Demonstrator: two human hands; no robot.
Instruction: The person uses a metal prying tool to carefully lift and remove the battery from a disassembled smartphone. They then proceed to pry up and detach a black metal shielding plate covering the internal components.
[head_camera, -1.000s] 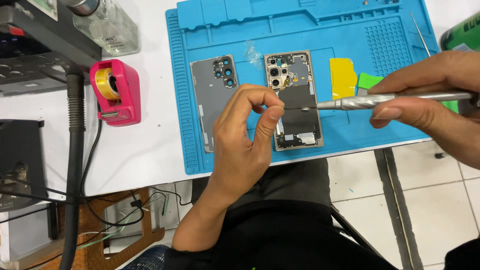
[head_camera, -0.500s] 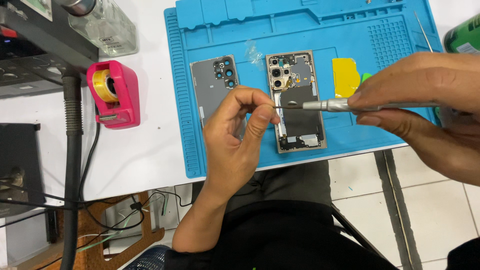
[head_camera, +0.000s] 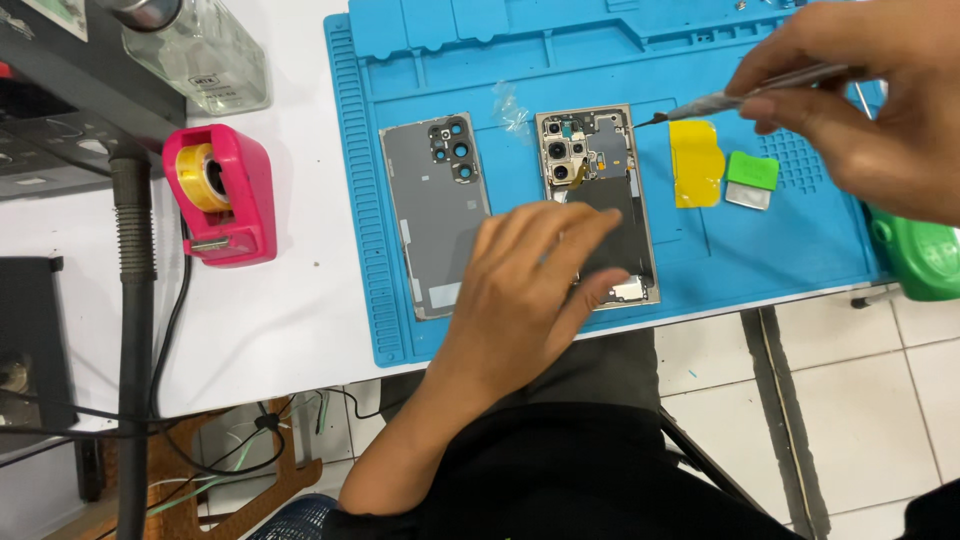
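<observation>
Opened phone (head_camera: 597, 205) lying face down on the blue repair mat (head_camera: 760, 250), long axis running away from the body, camera end farthest. From the head view: left hand (head_camera: 530, 290) spread flat across the lower half, fingers apart, pinning rather than pinching. Right hand (head_camera: 870, 110) up and to the right of the phone, grip clamped on a slim screwdriver (head_camera: 740, 95), tip hovering just off the upper right corner, apart from the frame. Removed grey back cover (head_camera: 435, 215) just beside on the left; yellow film (head_camera: 697, 163) and green pry card (head_camera: 751, 178) to the right. Pink tape dispenser (head_camera: 222, 195) on the white worktop (head_camera: 290, 310), well apart.
</observation>
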